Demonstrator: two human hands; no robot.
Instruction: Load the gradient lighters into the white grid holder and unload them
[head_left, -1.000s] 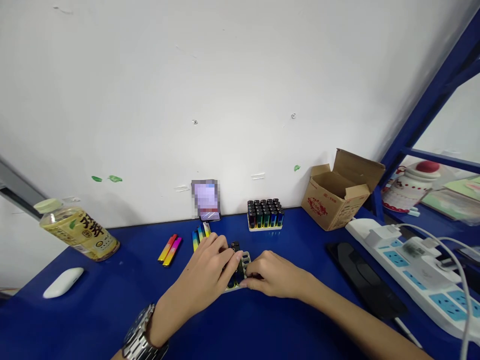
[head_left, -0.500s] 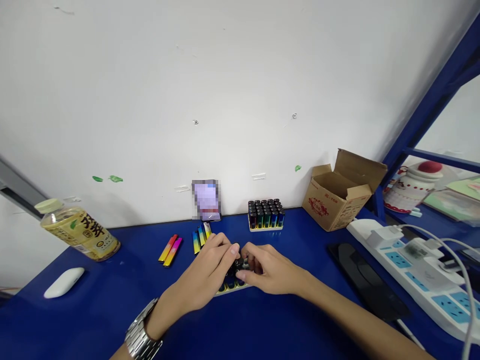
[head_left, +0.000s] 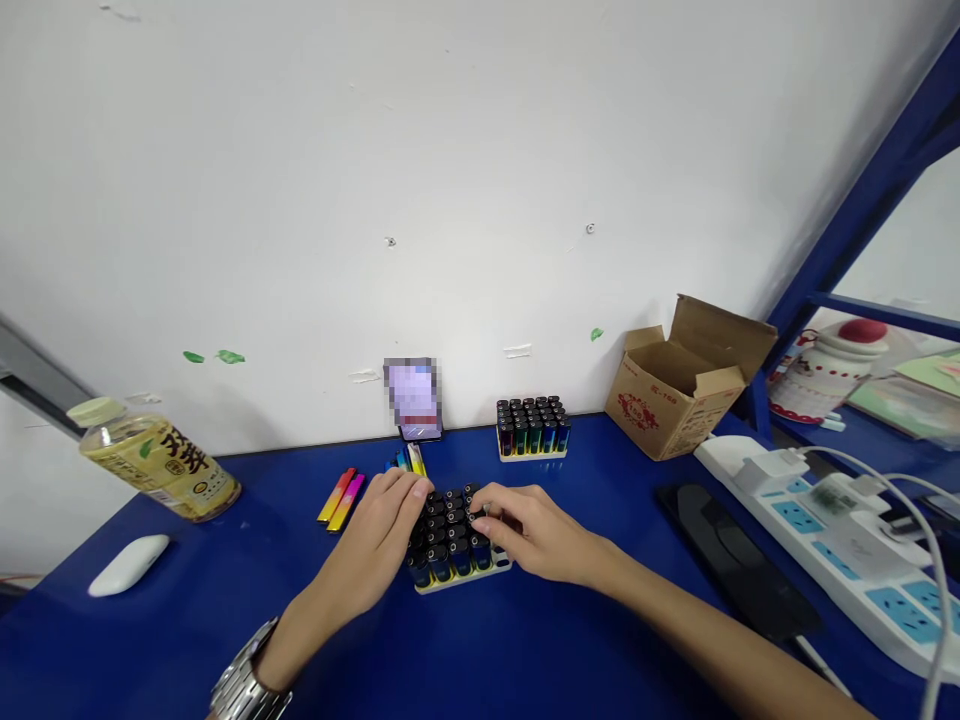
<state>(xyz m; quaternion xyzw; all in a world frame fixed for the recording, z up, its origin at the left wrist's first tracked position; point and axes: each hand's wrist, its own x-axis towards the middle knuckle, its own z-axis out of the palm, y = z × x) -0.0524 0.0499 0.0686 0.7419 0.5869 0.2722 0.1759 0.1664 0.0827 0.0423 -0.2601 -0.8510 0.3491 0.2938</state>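
Observation:
A white tray (head_left: 450, 583) packed with rows of black-topped lighters (head_left: 436, 535) stands on the blue table. Along its left side lies my left hand (head_left: 379, 535), closed against the tray and its outer lighters; some fingers are hidden behind them. My right hand (head_left: 529, 530) is at the right edge, thumb and fingers pinched around a lighter there, mostly covered by the fingers. An unfilled hole shows at the tray's front right corner. Loose coloured lighters (head_left: 346, 500) lie to the left, and a few more (head_left: 415, 458) behind my left hand.
A second tray of lighters (head_left: 533, 430) stands by the wall, near a propped phone (head_left: 415, 400). An open cardboard box (head_left: 660, 400), a black phone (head_left: 731, 555) and a power strip (head_left: 817, 550) are right. A drink bottle (head_left: 161, 465) and white earphone case (head_left: 129, 565) are left.
My left hand has drawn back leftward from the middle of the tray, uncovering the lighter tops. My right hand stays at the right edge, nearly unmoved.

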